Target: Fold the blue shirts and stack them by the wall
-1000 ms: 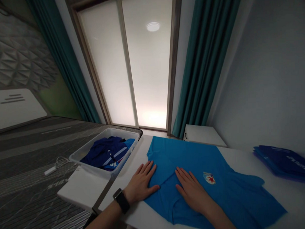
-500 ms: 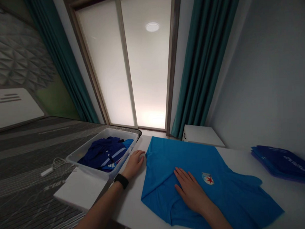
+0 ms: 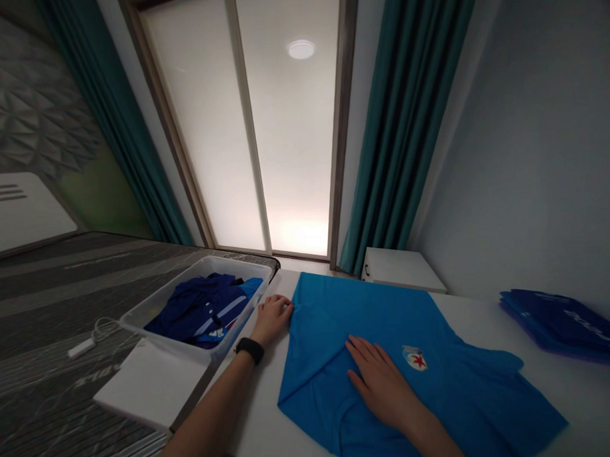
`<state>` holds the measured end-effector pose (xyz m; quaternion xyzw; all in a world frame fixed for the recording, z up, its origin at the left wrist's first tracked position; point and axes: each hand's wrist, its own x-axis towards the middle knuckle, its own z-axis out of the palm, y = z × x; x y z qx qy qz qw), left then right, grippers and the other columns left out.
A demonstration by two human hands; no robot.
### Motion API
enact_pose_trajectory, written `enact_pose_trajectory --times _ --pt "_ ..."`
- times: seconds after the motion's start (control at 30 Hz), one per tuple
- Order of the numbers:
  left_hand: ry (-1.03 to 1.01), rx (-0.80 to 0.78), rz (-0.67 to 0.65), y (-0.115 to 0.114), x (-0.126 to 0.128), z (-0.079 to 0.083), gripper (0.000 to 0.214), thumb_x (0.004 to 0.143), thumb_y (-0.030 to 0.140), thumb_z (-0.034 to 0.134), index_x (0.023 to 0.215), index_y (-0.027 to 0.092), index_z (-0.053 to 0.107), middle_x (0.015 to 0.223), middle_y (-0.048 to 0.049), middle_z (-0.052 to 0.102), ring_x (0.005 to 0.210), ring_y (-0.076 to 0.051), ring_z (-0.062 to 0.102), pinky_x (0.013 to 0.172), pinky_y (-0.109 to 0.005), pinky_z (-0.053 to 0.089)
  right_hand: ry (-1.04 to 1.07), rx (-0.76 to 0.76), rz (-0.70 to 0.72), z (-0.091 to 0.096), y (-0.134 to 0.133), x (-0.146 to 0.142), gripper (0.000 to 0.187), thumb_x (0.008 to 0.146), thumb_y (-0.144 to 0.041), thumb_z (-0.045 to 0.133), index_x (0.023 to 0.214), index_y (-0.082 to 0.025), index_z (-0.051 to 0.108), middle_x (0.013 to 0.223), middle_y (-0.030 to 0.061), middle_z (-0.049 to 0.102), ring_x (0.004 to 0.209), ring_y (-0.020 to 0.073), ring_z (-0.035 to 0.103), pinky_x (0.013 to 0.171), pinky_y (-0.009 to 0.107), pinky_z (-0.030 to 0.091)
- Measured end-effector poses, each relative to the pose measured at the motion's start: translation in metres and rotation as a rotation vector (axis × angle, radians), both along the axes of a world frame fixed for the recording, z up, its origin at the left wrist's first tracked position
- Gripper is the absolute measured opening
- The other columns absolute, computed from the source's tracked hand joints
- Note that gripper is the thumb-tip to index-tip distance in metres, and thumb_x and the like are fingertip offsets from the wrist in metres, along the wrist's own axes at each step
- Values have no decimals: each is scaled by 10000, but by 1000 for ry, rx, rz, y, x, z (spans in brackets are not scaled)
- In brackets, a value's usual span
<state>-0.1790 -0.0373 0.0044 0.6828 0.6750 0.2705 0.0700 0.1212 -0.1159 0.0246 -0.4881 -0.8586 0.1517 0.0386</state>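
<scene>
A blue T-shirt [image 3: 367, 299] lies spread over a white table, its hem side toward the left and a sleeve toward the right. On its chest is a small white emblem with a red star [image 3: 414, 358]. At the shirt's left edge, my left hand [image 3: 274, 317] has its fingers bent and closed on the fabric, which creases slightly there; a dark watch sits on that wrist. My right hand [image 3: 383, 379] rests flat on the shirt, left of the emblem, fingers stretched out. A diagonal fold runs through the fabric beside it.
Left of the table stands a clear plastic bin [image 3: 133, 320] holding crumpled dark blue clothes [image 3: 202, 305]. Folded dark blue garments [image 3: 563, 323] are stacked at the table's right. A white box [image 3: 150, 387] and a white power strip [image 3: 82, 347] lie on the dark bed [image 3: 32, 318].
My left hand's fingers have drawn closer together at the shirt's left edge. My right hand stays flat on the fabric. The view has shifted slightly.
</scene>
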Motion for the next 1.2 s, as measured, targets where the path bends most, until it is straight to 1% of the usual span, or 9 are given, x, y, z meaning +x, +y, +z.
enact_pose_trajectory --times 0.1,0.2,0.37,0.53,0.63,0.77,0.93,1.07,1.2 --pt "8 -4 -4 -3 2 1 202 922 317 511 930 228 693 1087 -52 658 1095 -261 538 936 -428 347 15 42 -2 8 12 -3 519 1003 -419 289 1441 -207 471 1472 92 478 1347 283 425 1106 459 332" --pt "15 -8 -13 -5 2 2 175 915 310 530 920 229 685 1083 -50 652 1092 -256 538 934 -421 344 22 105 35 15 38 -15 450 991 -323 346 1397 -221 513 1323 120 585 1196 290 537 993 447 414" --pt "20 2 -16 -8 4 2 136 910 291 552 903 231 673 1066 -42 652 1085 -251 541 926 -413 345 48 161 97 14 99 -52 343 977 -215 393 1236 -216 617 1171 92 639 1083 237 567 895 337 422" --pt "18 17 4 -11 6 3 124 910 286 561 886 227 667 1045 -39 657 1067 -246 546 915 -408 348 55 206 94 6 140 -90 311 986 -202 389 1206 -201 608 1163 100 624 1100 230 547 885 327 395" --pt "9 16 13 -11 6 3 126 911 288 563 881 226 668 1039 -34 657 1058 -241 549 912 -403 352 42 232 106 1 147 -101 244 971 -247 454 1147 -193 613 1143 112 603 1091 251 532 882 351 384" --pt "-1 12 19 -11 7 4 139 915 294 557 871 229 672 1029 -33 658 1058 -240 547 917 -406 349 31 248 134 -3 148 -104 142 948 -255 510 1029 -192 608 1103 105 586 1049 253 527 865 353 369" --pt "4 11 27 -12 9 6 151 927 309 549 874 226 664 1029 -36 651 1056 -240 545 917 -412 350 63 244 146 -4 147 -104 100 964 -212 474 986 -185 568 1057 88 614 988 221 551 827 316 357" --pt "35 4 18 -13 11 6 148 925 349 571 907 230 656 1050 -41 643 1076 -247 536 922 -415 347 94 229 145 -4 145 -105 168 985 -187 404 1076 -186 545 1010 70 660 952 202 592 812 303 358" --pt "63 -13 21 -13 11 6 144 922 359 576 929 233 646 1070 -44 638 1088 -247 526 917 -409 344 97 223 152 -6 141 -107 279 986 -227 407 1245 -194 507 1141 91 662 1065 220 588 881 317 354"
